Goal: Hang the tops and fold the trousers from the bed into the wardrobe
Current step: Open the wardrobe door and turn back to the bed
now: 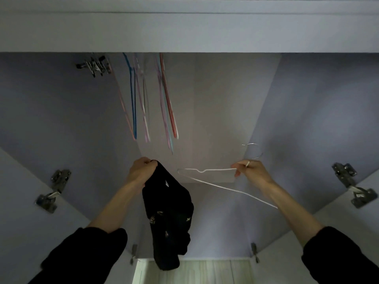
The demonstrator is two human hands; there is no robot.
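Hands: left hand [141,171] grips one black top [167,214], right hand [253,171] pinches one white hanger [207,171].

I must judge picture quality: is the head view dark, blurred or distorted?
Head view: dim inside the wardrobe; the black top in the left hand loses detail; the coloured hangers look slightly soft; wide-angle lens bends the doors; the white hanger in the right hand stays clear.

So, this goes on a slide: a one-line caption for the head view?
At the open wardrobe, the left hand grips a black top while the right hand holds a white wire hanger.
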